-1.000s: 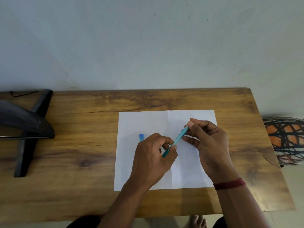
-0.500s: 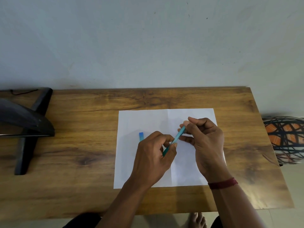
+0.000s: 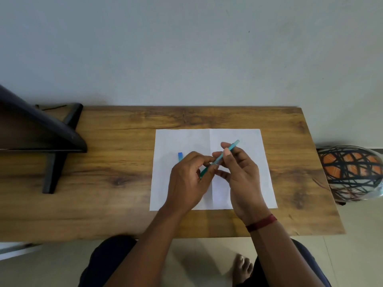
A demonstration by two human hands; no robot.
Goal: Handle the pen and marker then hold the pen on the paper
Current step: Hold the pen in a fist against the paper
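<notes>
A white sheet of paper (image 3: 186,139) with a centre fold lies on the wooden table (image 3: 124,141). Above it, both hands hold a thin teal pen (image 3: 233,145) slanting from lower left to upper right. My right hand (image 3: 242,175) pinches the pen near its upper part, and the far end sticks out past the fingers. My left hand (image 3: 189,179) grips the lower end. A blue marker (image 3: 180,156) lies on the paper just left of my left hand, mostly hidden behind it.
A black stand (image 3: 51,141) occupies the table's left end. A patterned orange and black round object (image 3: 352,172) sits on the floor past the right edge. A wall backs the table. My knees and a bare foot (image 3: 242,268) show below the front edge.
My right hand has slid down the pen toward my left hand, so the pen's upper end now sticks out beyond the fingers. The hands are closer together.
</notes>
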